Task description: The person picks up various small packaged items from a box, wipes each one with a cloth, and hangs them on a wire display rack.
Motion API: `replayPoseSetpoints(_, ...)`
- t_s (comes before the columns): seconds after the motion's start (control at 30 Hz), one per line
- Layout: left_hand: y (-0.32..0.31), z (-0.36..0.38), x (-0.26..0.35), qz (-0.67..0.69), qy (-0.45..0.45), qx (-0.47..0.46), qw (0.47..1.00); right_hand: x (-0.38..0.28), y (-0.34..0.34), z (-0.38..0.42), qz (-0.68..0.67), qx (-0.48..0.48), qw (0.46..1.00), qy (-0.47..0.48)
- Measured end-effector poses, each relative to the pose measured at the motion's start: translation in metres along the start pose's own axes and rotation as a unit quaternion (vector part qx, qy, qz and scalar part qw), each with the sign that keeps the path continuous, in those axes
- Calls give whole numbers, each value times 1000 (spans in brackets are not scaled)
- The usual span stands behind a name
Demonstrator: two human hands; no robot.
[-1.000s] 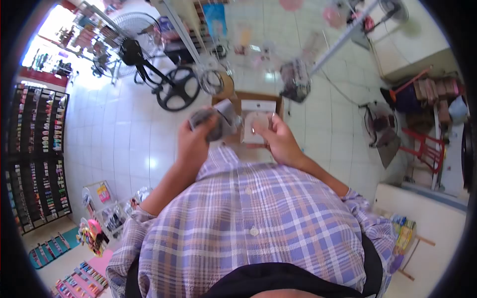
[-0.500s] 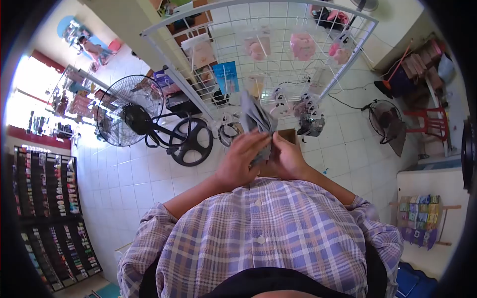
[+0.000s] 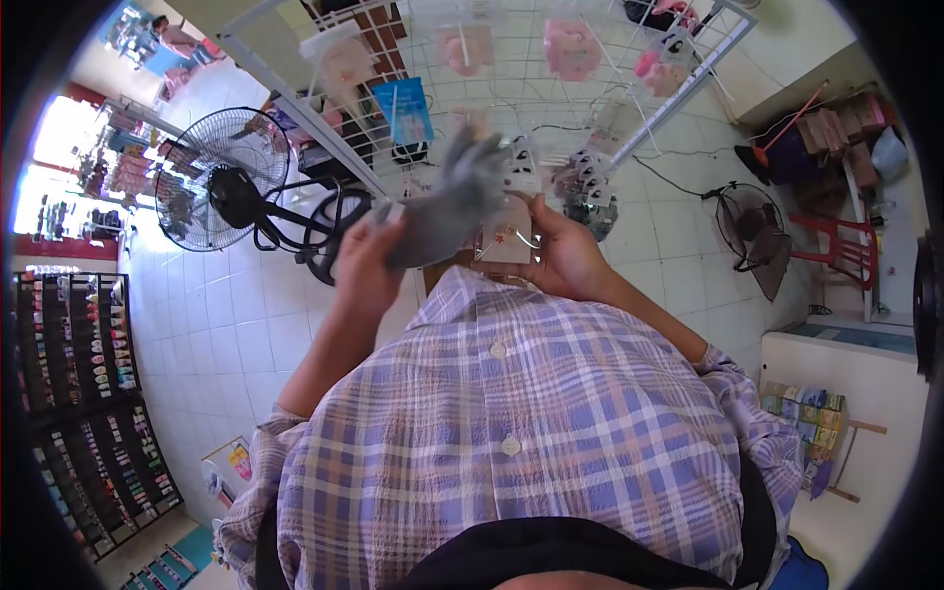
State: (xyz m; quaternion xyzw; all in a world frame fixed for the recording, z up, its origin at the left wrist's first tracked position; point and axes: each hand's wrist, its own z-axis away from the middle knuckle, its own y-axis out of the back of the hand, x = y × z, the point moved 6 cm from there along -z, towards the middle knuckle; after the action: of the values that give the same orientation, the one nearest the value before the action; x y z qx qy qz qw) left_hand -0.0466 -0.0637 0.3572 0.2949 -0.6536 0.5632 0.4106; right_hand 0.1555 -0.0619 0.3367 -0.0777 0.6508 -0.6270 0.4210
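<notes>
My left hand (image 3: 369, 258) is closed round one end of a grey cloth-like item (image 3: 442, 211), whose far end is smeared by motion and spreads toward the rack. To the right of it, my right hand (image 3: 565, 251) grips a flat, pale card-like packet (image 3: 508, 236) with small reddish marks, thumb at its upper edge. The grey item partly overlaps the packet's left side in view; whether they touch I cannot tell. Part of a brown box (image 3: 433, 275) shows below the hands, near the plaid shirt.
A white wire rack (image 3: 678, 96) with hanging packets stands in front. Black fans are at the left (image 3: 231, 197) and right (image 3: 752, 231). A red chair (image 3: 836, 246) stands at the right, and a dark display shelf (image 3: 79, 364) at the far left.
My hands have moved apart. My left hand has drawn the grey item to the left, and the pale packet in my right hand has come into view. The camera view has shifted.
</notes>
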Motion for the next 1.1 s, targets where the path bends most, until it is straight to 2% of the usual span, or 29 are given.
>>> replayPoseSetpoints(0.03,2,1,8,72,-13,14,997,-3,-3,1,17,-27,999,11)
replayPoseSetpoints(0.1,-14,7,25,155,-32,85,984,-3,-1,2,13,-6,1000,0)
replayPoseSetpoints(0.23,8,4,27,159,-51,170,971,-4,-4,-1,16,-27,999,31)
replayPoseSetpoints(0.3,43,4,17,38,-33,286,957,-1,-4,-3,13,-36,998,40)
replayPoseSetpoints(0.33,48,-2,7,48,20,272,961,1,0,-5,11,-31,999,30)
replayPoseSetpoints(0.37,53,1,2,47,23,276,960,4,1,-5,8,-29,999,27)
replayPoseSetpoints(0.43,10,-8,-6,168,91,90,977,5,3,-7,14,-25,999,35)
replayPoseSetpoints(0.5,-14,-7,-11,157,119,73,978,7,4,-4,39,-13,999,36)
replayPoseSetpoints(0.57,-17,-10,-15,90,132,107,981,10,7,-1,62,1,997,35)
replayPoseSetpoints(0.63,-22,-17,-16,58,128,73,987,15,11,-3,62,2,998,-2)
replayPoseSetpoints(0.67,-27,-20,1,-268,-30,60,961,15,10,-3,61,1,998,0)
replayPoseSetpoints(0.7,-47,-15,12,-558,-183,39,809,15,8,-2,70,5,997,-5)
replayPoseSetpoints(0.77,-61,-12,9,-549,-186,36,814,15,5,-1,79,9,997,-12)
replayPoseSetpoints(0.87,-90,-7,-7,-656,-279,-48,699,23,9,-1,54,44,997,-39)
replayPoseSetpoints(0.97,-87,-11,-18,-668,-290,-72,682,27,16,-3,16,27,999,-39)
replayPoseSetpoints(1.03,-80,-16,-17,-648,-298,-43,699,27,16,-3,42,26,998,-27)
replayPoseSetpoints(1.1,-74,-16,-12,-595,-295,5,747,29,18,-5,59,55,996,-29)
